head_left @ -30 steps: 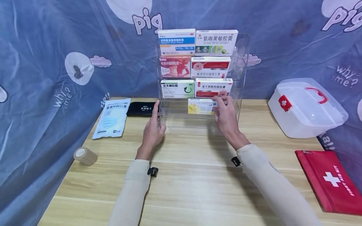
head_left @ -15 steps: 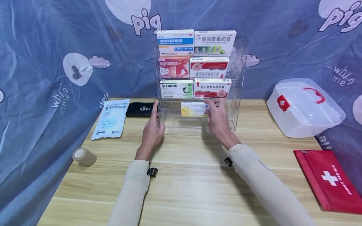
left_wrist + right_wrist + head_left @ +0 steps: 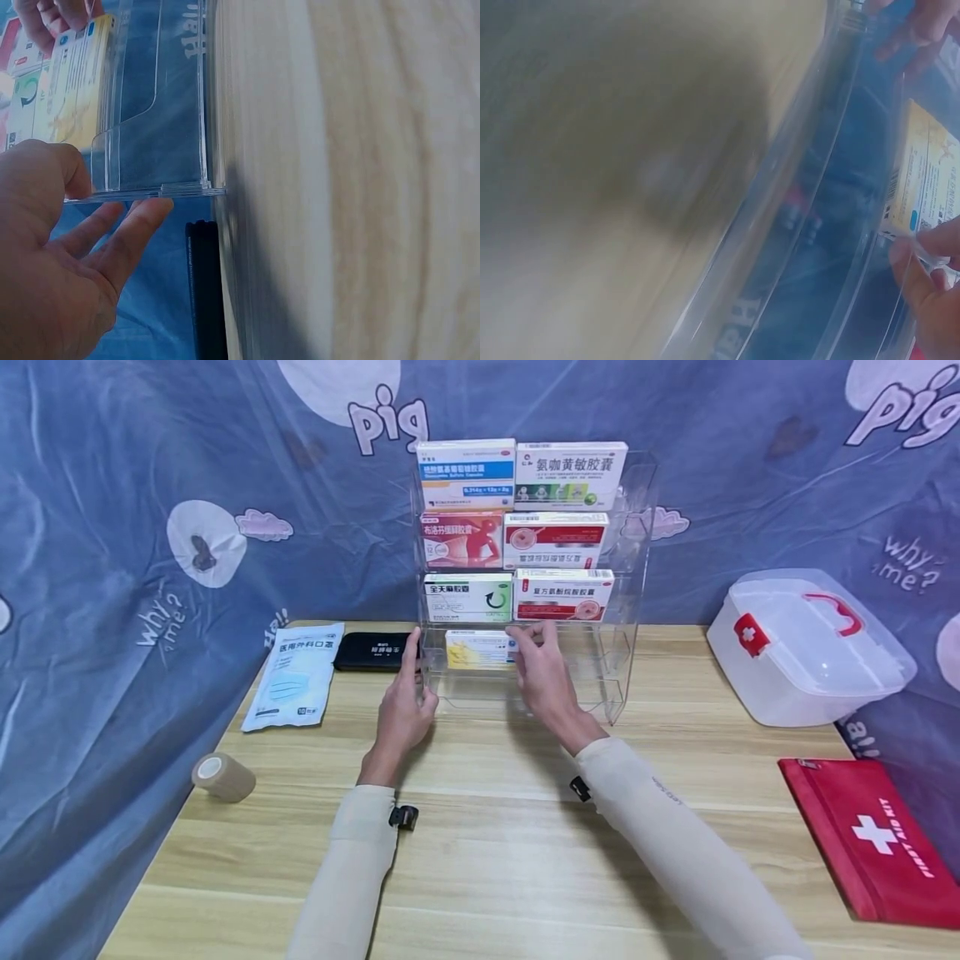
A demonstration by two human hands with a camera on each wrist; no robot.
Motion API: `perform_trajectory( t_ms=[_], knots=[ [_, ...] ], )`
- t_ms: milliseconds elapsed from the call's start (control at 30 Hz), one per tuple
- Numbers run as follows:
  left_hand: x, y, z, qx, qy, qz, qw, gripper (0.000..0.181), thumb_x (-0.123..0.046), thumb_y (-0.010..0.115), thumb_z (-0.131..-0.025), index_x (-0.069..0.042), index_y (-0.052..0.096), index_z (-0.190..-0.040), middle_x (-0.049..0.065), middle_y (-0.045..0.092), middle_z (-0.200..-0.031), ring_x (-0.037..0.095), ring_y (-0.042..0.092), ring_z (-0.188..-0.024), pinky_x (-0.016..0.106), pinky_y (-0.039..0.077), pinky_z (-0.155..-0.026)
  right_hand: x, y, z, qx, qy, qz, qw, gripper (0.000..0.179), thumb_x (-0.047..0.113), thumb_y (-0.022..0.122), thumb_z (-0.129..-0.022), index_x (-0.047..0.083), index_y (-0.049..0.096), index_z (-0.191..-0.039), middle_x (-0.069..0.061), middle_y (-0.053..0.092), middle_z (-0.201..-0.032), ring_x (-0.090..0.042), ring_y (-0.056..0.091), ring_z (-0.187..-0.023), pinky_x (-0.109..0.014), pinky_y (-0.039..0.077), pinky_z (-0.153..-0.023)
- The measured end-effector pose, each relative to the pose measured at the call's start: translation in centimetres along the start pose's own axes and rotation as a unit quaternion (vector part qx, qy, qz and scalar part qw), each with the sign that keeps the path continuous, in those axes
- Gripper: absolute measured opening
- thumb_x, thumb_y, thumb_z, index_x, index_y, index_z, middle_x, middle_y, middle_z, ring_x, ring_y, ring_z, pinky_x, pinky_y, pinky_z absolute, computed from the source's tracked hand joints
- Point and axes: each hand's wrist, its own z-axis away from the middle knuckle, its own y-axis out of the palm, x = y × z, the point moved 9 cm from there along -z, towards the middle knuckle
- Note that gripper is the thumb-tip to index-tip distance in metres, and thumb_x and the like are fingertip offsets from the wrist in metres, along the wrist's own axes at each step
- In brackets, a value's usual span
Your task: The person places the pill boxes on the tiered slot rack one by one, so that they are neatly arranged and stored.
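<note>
A clear acrylic display rack (image 3: 525, 693) stands on the table, with medicine boxes in its upper three tiers. My right hand (image 3: 550, 681) pinches the right end of a yellow-and-white medicine box (image 3: 476, 650) at the lowest tier; the right wrist view shows thumb and fingertips at the box's end (image 3: 919, 180). My left hand (image 3: 403, 710) grips the rack's left side panel, thumb on one face and fingers on the other in the left wrist view (image 3: 82, 247). Just above the held box sit a green-and-white box (image 3: 468, 597) and a red-and-white box (image 3: 562, 595).
Left of the rack lie a black pouch (image 3: 371, 652), a mask packet (image 3: 294, 677) and a tan bandage roll (image 3: 225, 777). To the right are a white lidded first-aid box (image 3: 810, 652) and a red first-aid pouch (image 3: 870, 843). A blue patterned cloth (image 3: 322, 560) hangs behind.
My right hand has moved left along the lowest tier with the yellow-and-white medicine box, bringing it nearer the rack's left side. The left hand keeps its place on the side panel.
</note>
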Motion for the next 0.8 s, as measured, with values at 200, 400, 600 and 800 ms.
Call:
perform_trajectory(
  t_ms=[200,400,600,800],
  knots=[
    [0.0,0.3,-0.1,0.002,0.002,0.002,1.0,0.109,0.005,0.062,-0.091,-0.041,0.009,-0.173,0.016,0.064,-0.153,0.041,0.074,-0.108,0.048,0.055,-0.068,0.5,1.0,0.2,0.023,-0.017,-0.004,0.9996,0.061,-0.009,0.063,-0.097,0.01,0.058,-0.155,-0.016,0.047,-0.131,-0.028,0.065,-0.098,-0.032,0.059,-0.07],
    [0.0,0.5,-0.3,0.005,-0.002,-0.002,1.0,0.109,0.004,0.061,-0.091,-0.043,0.007,-0.173,0.016,0.063,-0.154,0.037,0.065,-0.086,0.047,0.052,-0.067,0.7,1.7,0.3,0.043,-0.021,0.031,0.9984,0.067,-0.005,0.062,-0.098,0.009,0.049,-0.162,-0.019,0.047,-0.138,-0.03,0.068,-0.102,-0.03,0.061,-0.071],
    [-0.1,0.7,-0.4,0.008,0.0,0.002,1.0,0.109,0.005,0.061,-0.091,-0.043,0.007,-0.173,0.018,0.062,-0.154,0.039,0.066,-0.091,0.051,0.055,-0.071,1.1,2.1,0.5,0.063,-0.031,0.051,0.9962,0.071,-0.003,0.063,-0.098,0.006,0.043,-0.165,-0.02,0.046,-0.141,-0.031,0.068,-0.108,-0.032,0.062,-0.075],
    [-0.2,0.8,-0.4,0.013,0.005,0.007,0.9999,0.108,0.005,0.06,-0.092,-0.04,0.007,-0.174,0.018,0.061,-0.156,0.041,0.072,-0.096,0.048,0.057,-0.069,1.2,2.2,0.9,0.077,-0.037,0.042,0.9955,0.08,-0.004,0.065,-0.097,0.011,0.035,-0.169,-0.02,0.046,-0.143,-0.031,0.065,-0.112,-0.034,0.063,-0.086]
  ],
)
